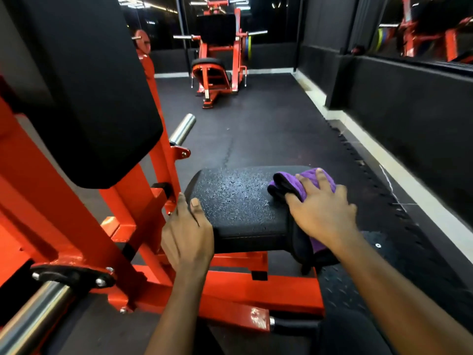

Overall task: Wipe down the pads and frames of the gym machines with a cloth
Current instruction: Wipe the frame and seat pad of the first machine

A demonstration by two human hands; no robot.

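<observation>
Gym floor (pixel 268 129) behind, seat pad (pixel 238 198) mid-wipe.
Right hand (pixel 322 211), fingers spread, presses cloth (pixel 281 183); left hand (pixel 188 234), fingers straight, braces pad's edge. Overlapping strokes should cover the speckled top.

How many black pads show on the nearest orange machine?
2. One large pad stands at the upper left; one low flat pad lies in the middle, where the left hand rests and the right hand presses the purple cloth. Others may be out of view.

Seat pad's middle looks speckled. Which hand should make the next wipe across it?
Right. The right hand presses the purple cloth on the seat pad's right end; the left hand rests bare on its left edge, holding no cloth.
</observation>
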